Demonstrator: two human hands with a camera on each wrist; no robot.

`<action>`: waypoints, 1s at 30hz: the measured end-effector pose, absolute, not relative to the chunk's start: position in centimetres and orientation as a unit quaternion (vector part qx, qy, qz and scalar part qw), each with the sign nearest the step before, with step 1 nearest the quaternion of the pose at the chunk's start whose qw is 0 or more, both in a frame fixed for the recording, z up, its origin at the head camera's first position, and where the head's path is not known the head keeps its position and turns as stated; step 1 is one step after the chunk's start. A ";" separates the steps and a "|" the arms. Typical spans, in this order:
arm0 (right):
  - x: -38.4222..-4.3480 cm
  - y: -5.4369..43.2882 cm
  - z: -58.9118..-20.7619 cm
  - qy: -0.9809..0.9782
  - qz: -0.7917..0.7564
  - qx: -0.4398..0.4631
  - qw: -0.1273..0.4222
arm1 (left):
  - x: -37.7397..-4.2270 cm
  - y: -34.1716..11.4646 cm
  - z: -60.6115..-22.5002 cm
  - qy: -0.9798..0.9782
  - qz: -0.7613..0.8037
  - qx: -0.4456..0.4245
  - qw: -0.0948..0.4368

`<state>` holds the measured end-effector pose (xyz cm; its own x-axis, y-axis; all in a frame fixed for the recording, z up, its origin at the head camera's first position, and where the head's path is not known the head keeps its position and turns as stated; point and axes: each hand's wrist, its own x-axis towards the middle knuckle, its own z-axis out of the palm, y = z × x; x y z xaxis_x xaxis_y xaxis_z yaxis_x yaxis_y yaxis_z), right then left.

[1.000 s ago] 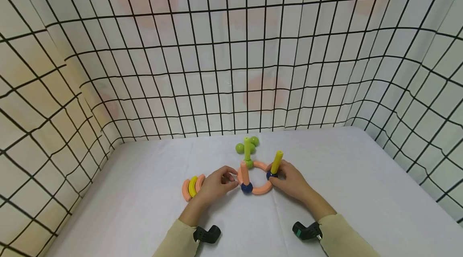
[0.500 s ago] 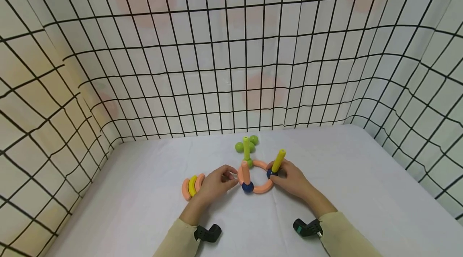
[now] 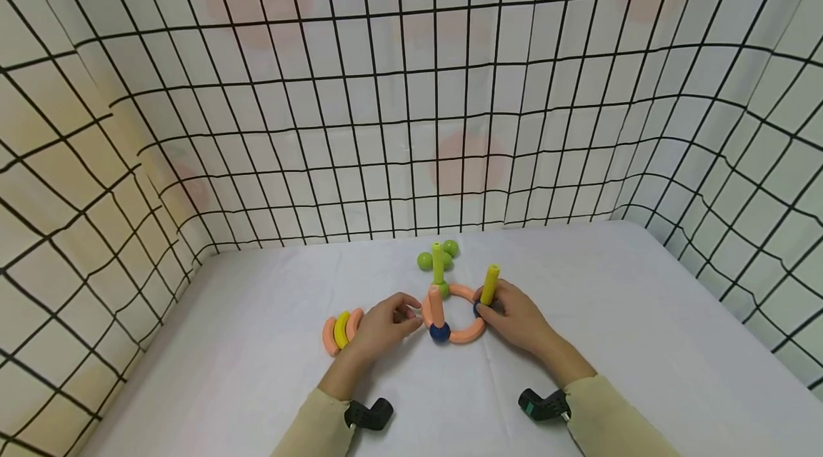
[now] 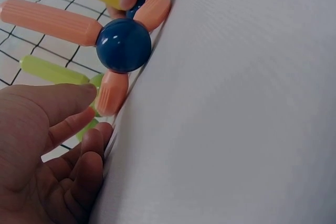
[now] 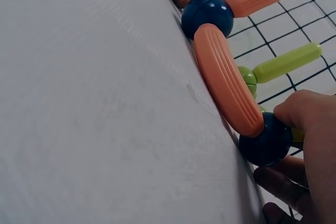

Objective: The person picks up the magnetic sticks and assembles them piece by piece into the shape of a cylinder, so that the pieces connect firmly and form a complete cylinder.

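Note:
On the table, magnetic building pieces form a ring of orange curved rods [image 3: 468, 332] joined by balls. My right hand [image 3: 517, 314] pinches the dark blue ball [image 5: 265, 139] at the ring's right side, and a yellow rod [image 3: 490, 285] stands tilted from that ball. The thumb partly covers the ball in the head view. My left hand [image 3: 386, 328] has its thumb and fingertips at the outer side of the left curved rod [image 4: 113, 94], fingers loosely bent. A second blue ball [image 4: 124, 45] at the front carries an upright orange rod [image 3: 436, 307]. At the back, a green ball [image 3: 441, 290] bears a light green rod [image 3: 439, 263].
Several loose green balls [image 3: 425, 261] lie behind the ring. Left of my left hand are two orange curved pieces [image 3: 330, 336] with a yellow curved piece [image 3: 341, 329] between them. Black grid netting [image 3: 411, 121] stands around the back and sides of the white table [image 3: 257, 343].
The yellow rod leaned a little further right, then swung back left and more upright, and my right thumb now covers more of its blue ball. My left hand stays nearly still.

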<state>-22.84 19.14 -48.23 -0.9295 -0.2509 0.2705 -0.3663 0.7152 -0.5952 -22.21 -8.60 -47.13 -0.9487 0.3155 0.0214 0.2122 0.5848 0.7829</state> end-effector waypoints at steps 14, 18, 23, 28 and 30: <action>-22.9 18.6 -47.6 -0.938 0.308 0.147 0.066 | -22.2 -8.5 -46.9 0.890 0.427 0.146 0.063; -23.0 18.4 -47.4 -0.941 0.301 0.146 0.058 | -22.2 -8.5 -46.8 0.889 0.429 0.146 0.062; -23.1 18.3 -47.3 -0.942 0.299 0.143 0.053 | -22.2 -8.6 -46.8 0.889 0.429 0.145 0.061; -22.7 18.4 -47.7 -0.940 0.304 0.139 0.063 | -22.2 -8.7 -47.0 0.889 0.429 0.145 0.061; -22.6 18.5 -47.9 -0.940 0.303 0.137 0.072 | -22.3 -8.6 -47.1 0.890 0.428 0.146 0.060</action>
